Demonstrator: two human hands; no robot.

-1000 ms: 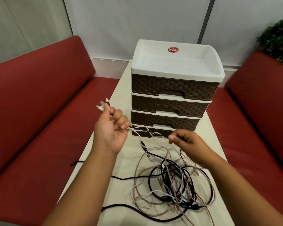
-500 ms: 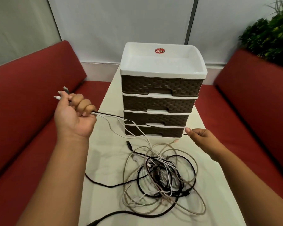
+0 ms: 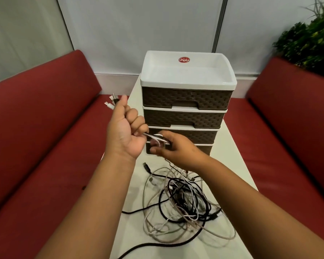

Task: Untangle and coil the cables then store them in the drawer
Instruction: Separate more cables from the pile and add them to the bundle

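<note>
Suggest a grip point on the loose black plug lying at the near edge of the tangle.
Pinch the black plug by its rigid body, coming from above and the left: its tip points away from the cable tangle there, with bare table beside it.

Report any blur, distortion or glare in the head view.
Head view: right hand and the cables it pinches are motion-blurred; wide-angle bending curves the sofas and wall lines; soft, even light, no hard glare; the plant smears at the edge.

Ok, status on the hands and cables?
Left hand grips cable ends. Right hand pinches same strands. Tangle on table; drawers shut.
</note>
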